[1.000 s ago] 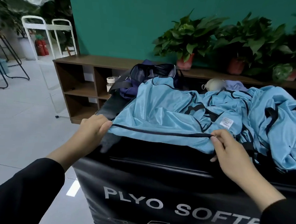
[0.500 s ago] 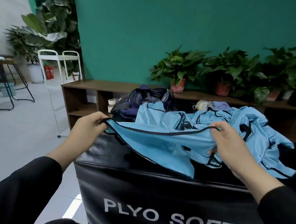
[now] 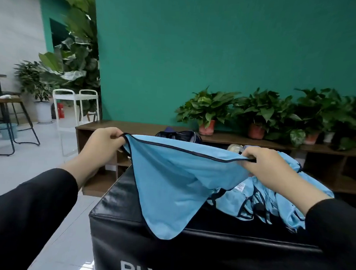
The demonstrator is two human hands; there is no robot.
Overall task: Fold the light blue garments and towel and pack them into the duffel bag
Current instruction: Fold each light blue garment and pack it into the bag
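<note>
Between my left grip [image 3: 105,139] and right grip [image 3: 261,162], both pinching its dark-piped hem, the light blue garment [image 3: 174,182] sags: thin, limp, slippery, best held at corners.

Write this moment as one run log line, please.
left hand: grips garment hem | right hand: grips hem | garment: lifted over black box | duffel bag: behind, nothing folded
</note>
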